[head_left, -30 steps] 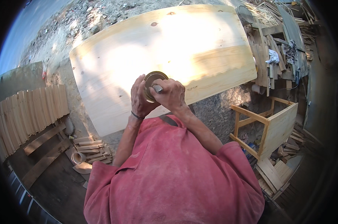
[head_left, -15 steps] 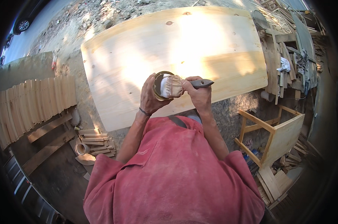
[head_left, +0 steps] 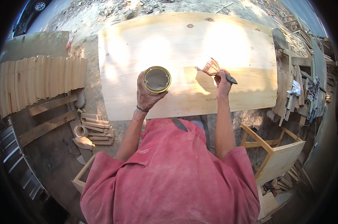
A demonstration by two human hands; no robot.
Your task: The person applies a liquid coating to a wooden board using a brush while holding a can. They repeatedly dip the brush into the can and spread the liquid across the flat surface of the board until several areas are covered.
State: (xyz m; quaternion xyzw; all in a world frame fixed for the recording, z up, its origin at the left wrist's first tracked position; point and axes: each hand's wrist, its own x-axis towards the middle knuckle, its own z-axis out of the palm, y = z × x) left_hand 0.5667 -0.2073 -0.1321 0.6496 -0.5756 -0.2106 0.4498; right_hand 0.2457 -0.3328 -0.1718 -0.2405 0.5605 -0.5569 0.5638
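Observation:
My left hand (head_left: 148, 95) is wrapped around an open round metal can (head_left: 156, 79) with a gold-coloured rim; something greyish shows inside it. In my right hand (head_left: 223, 85) is a wide paintbrush (head_left: 212, 67), gripped by its dark handle, with pale wet-looking bristles pointing left and away from me. The brush is over a large pale wooden panel (head_left: 139, 106), and its shadow falls on the wood just below it. Whether the bristles touch the surface, I cannot tell. Bright sun patches wash out parts of the panel.
Upright wooden slats (head_left: 42, 82) line the left side, with short stacked wood pieces (head_left: 98, 130) and a cup-like container (head_left: 80, 131) nearer me. A wooden stool (head_left: 282, 158) lies tipped at the right. Scrap wood (head_left: 294, 87) and a white rag (head_left: 295, 88) are beyond it.
The brush has left the can's mouth and moved right and away over the panel. My left hand still holds the can, now apart from the brush. The whole view has shifted slightly.

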